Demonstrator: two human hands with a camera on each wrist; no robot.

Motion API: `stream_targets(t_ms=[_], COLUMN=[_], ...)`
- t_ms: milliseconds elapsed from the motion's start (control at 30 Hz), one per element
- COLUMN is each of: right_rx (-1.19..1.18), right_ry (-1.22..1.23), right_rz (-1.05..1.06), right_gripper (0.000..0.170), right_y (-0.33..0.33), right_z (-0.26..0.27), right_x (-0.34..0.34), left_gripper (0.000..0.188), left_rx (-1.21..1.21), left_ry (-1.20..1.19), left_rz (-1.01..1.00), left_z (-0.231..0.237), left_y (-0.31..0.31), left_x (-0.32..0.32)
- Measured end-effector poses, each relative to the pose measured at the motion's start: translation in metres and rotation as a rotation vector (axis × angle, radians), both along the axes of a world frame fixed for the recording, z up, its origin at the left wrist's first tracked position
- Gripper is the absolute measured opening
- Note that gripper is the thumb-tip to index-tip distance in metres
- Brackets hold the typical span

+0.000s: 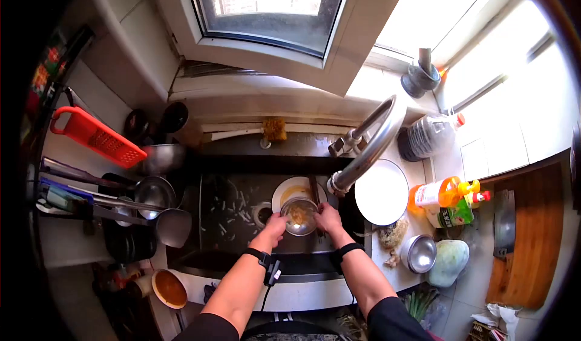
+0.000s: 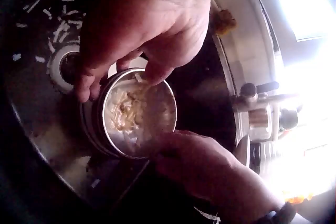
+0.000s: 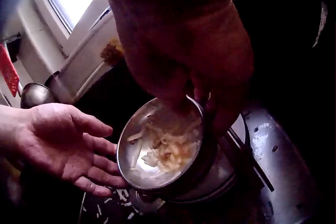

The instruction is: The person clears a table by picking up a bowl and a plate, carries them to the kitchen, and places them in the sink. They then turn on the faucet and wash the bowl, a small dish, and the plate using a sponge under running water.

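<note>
Bowl: the steel bowl [image 1: 307, 225] is in the right part of the sink [image 1: 224, 244], over the near part of a plate [image 1: 279, 191] and to the right of the drain [image 1: 262, 214]. Whether it rests on the plate or hangs just above it, you cannot tell from here.
Contents: pale strips and yellowish bits [image 3: 170, 150] lie at the bottom; how much liquid is with them is unclear.
Right hand: your right hand [image 1: 329, 218] grips the rim on the right side, fingers closed firmly on the metal.
Left hand: your left hand [image 3: 63, 142] is open, fingers spread and gently bent, fingertips at the bowl's left side, gripping nothing.
Steadying: your right hand seems to carry the control, so let the left fingers support the wall from low down, and tilt slowly so the strips don't slide over the rim.
Clearance: dark chopsticks [image 1: 313, 191] lie just right of the bowl, and the faucet [image 1: 370, 158] arches beyond your right hand; a small, low movement should avoid knocking either.
Sink floor: loose white strips [image 1: 233, 205] are scattered left of the drain.
</note>
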State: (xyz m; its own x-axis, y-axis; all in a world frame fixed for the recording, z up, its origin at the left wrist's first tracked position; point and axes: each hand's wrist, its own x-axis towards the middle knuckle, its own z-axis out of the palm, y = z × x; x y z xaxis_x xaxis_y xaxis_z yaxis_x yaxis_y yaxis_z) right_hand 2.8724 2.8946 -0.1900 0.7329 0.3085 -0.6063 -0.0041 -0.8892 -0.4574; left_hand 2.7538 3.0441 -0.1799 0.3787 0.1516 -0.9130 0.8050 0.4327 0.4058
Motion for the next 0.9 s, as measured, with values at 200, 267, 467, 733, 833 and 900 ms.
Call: stream_targets(t_ms=[200,267,467,733,833,900], right_rx=[0.0,0.005,-0.025,0.039,0.06,0.076], right_ry=[-0.003,-0.009,-0.078,-0.146,-0.232,-0.323], right_rz=[-0.009,0.005,0.08,0.063,0.037,-0.034], right_gripper=[0.038,0.038,0.033,0.031,0.031,0.031], right_y=[0.001,0.0,0.006,0.014,0.016,0.019], right_z=[0.015,0.017,0.034,0.032,0.028,0.029], right_x=[-0.002,-0.006,-0.016,-0.026,-0.03,-0.037], left_gripper=[0.047,0.049,0.058,0.071,0.065,0.057], left_rx=[0.071,0.089,0.304,0.242,0.173,0.158], left_ry=[-0.024,-0.028,-0.141,-0.131,-0.187,-0.208], left_rz=[0.036,-0.004,0.034,0.142,0.238,0.302], left_z=[0.001,-0.001,-0.019,-0.06,-0.07,-0.078], left_y=[-0.006,-0.006,-0.023,-0.038,-0.04,-0.042], left_x=[-0.002,-0.003,-0.007,-0.012,-0.014,-0.014])
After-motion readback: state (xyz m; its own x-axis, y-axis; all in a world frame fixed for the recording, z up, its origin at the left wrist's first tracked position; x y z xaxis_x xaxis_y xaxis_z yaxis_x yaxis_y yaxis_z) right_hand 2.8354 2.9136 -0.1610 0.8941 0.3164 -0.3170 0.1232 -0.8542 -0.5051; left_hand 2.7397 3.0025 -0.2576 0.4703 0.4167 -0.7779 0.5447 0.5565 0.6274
